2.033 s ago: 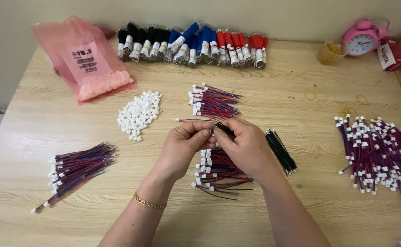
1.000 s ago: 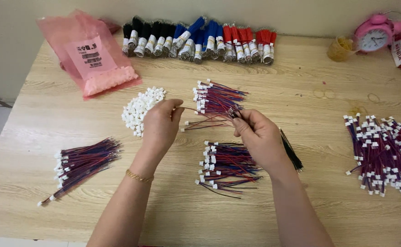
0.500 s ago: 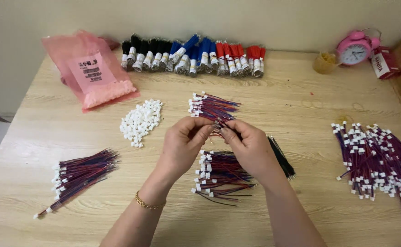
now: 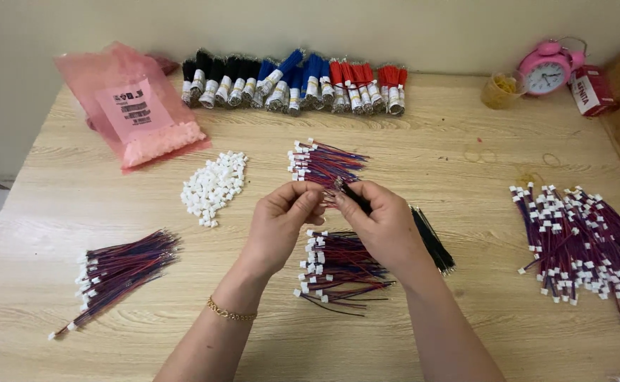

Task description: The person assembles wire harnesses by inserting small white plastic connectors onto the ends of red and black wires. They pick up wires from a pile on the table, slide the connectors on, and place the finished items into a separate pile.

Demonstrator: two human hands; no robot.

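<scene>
I count five wire piles on the worktop (image 4: 437, 134): my left hand (image 4: 282, 223) and right hand (image 4: 381, 223) pinch one black wire bundle (image 4: 430, 240) at frame centre; white connectors (image 4: 214, 185) lie upper left.

— Any packaging on the worktop (image 4: 423, 134)?

— A pink see-through bag (image 4: 129, 106) lies at the far left corner, flat and tilted, with small white pieces gathered at its lower edge.

— Labelled?

— Yes, a pale rectangular label (image 4: 131, 105) with dark print sits on its middle.

— Anything else?

— A small red box (image 4: 593, 90) with white lettering stands at the far right, just beside the pink alarm clock (image 4: 547, 68).
</scene>
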